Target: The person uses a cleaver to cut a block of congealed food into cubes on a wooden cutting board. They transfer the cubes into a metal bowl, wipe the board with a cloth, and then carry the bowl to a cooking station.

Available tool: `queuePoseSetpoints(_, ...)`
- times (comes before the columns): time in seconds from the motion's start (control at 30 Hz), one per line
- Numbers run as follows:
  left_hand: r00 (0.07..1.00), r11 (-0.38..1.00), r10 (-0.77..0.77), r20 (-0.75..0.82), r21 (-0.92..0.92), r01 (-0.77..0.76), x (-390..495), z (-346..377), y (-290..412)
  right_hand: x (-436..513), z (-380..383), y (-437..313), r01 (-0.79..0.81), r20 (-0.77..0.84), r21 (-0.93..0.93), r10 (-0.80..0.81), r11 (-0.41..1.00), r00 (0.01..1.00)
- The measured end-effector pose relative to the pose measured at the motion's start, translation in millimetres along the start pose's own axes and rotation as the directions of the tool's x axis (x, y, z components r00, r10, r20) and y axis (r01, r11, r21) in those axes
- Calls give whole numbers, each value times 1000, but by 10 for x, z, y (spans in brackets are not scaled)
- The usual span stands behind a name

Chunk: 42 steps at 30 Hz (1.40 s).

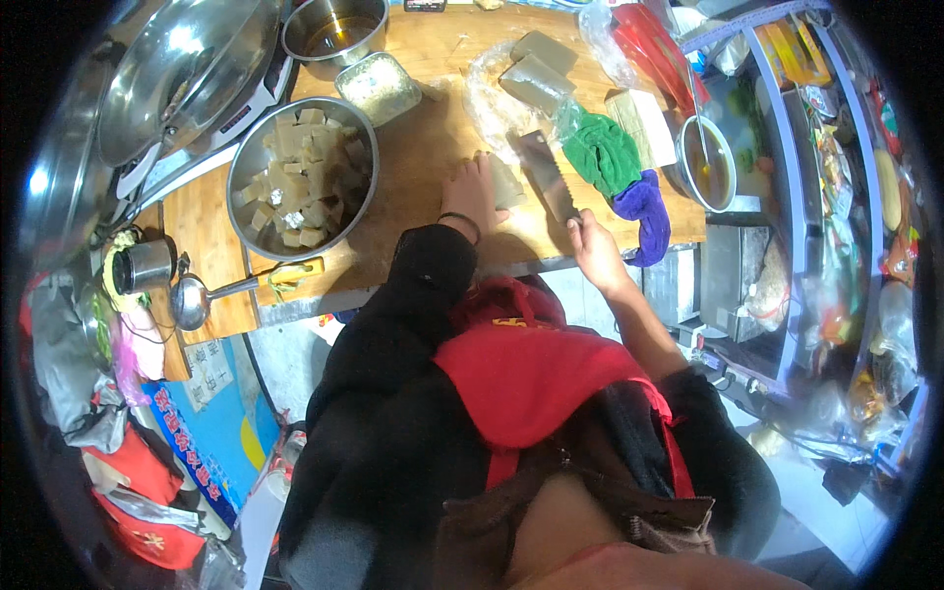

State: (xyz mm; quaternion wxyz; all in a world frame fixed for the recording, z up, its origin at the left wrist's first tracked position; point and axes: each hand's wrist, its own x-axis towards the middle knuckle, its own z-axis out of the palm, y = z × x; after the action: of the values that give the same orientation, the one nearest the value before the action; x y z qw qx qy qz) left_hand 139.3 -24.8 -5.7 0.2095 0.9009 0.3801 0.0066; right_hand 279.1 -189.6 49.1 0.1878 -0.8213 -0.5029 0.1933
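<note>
My right hand (596, 251) grips the handle of a wavy-edged metal cutter (547, 173), its broad blade slanting up and left over the wooden board (413, 184). Flat on the board, the fingers of my left hand (472, 193) rest beside a greyish jelly-like slab (504, 183) and seem to touch its left edge. To the left, a steel bowl (375, 158) holds many cut chunks (295, 177) of similar stuff. Two more slabs (538, 80) lie beyond, by a crumpled clear plastic bag (493, 92).
Green (603, 151) and purple cloths (645, 214) lie right of the cutter. A bowl of liquid with a spoon (706, 166) stands at the right edge. A ladle (192, 299), a square container (377, 87) and a steel pot (335, 33) are at left, shelves (789, 199) at right.
</note>
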Motion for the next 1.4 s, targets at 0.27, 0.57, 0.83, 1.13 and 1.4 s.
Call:
queuePoseSetpoints(0.27, 859, 861, 386, -337, -202, -466, 97, 51, -357, 223, -21, -250, 102, 171, -105, -83, 989, 982)
queuePoseSetpoints(0.57, 847, 787, 461, -265, -319, -528, 183, 145, -451, 334, 36, -338, 83, 283, -127, -45, 988, 958)
queuePoseSetpoints(0.83, 865, 767, 428, -261, -400, -501, 130, 230, -467, 376, 636, -60, 88, 128, -103, -74, 991, 989)
queuePoseSetpoints(1.13, 849, 788, 443, -287, -327, -521, -30, 122, -593, 277, 103, -426, 54, 272, -122, -19, 991, 962)
queuePoseSetpoints(1.4, 830, 750, 487, -270, -357, -557, 18, 146, -605, 323, 450, -353, 47, 316, -160, 7, 986, 949)
